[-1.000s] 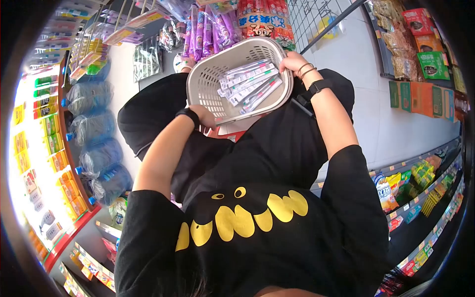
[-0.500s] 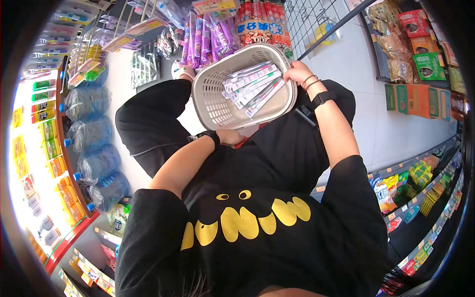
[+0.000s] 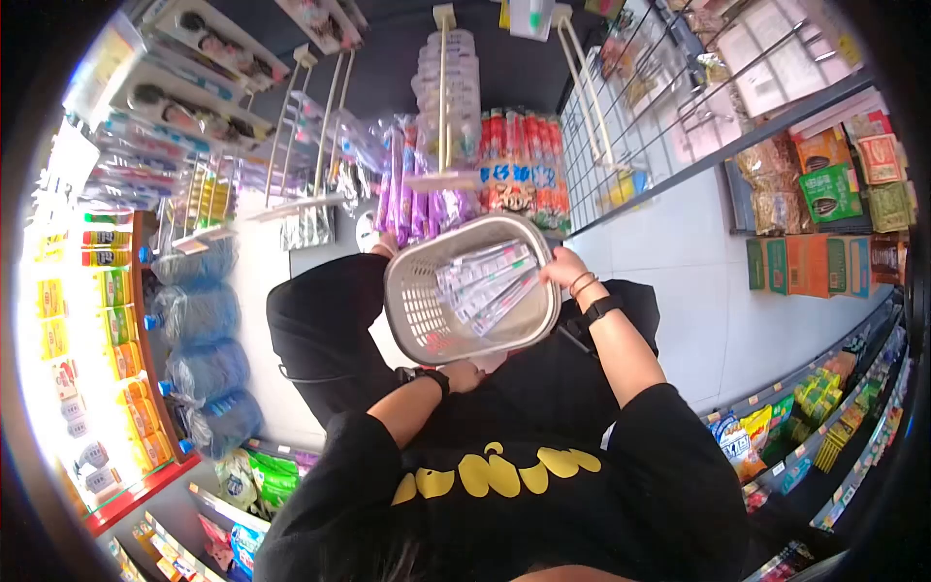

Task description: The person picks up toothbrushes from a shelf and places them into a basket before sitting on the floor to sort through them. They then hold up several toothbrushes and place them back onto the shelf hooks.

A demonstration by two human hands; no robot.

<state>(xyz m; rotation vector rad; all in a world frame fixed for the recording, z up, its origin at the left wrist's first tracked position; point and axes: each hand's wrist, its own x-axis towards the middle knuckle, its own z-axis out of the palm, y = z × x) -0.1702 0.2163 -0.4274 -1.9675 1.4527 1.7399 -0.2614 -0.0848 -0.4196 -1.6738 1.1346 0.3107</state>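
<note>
A light grey plastic basket (image 3: 396, 308) with slotted sides sits tilted between my knees. Several slim toothbrush packs (image 3: 485, 281) lie fanned out inside it. At the basket's right end, my right hand (image 3: 562, 268) is closed over the rim, fingers on the inner side. My left hand (image 3: 463, 374) is curled near the basket's lower edge, close to my lap; I cannot tell what, if anything, is in its fingers. Dark bands circle both wrists.
Hanging hooks (image 3: 443, 97) and a wire grid (image 3: 592, 145) stand ahead. Purple packs (image 3: 412, 194) and red packs (image 3: 521, 145) are behind the basket. Large water bottles (image 3: 199, 310) line the left; snack shelves (image 3: 805, 427) curve along the right.
My view has tilted upward, so the basket and both hands appear lower and more of the hooks shows. My right hand keeps its hold on the basket's rim.
</note>
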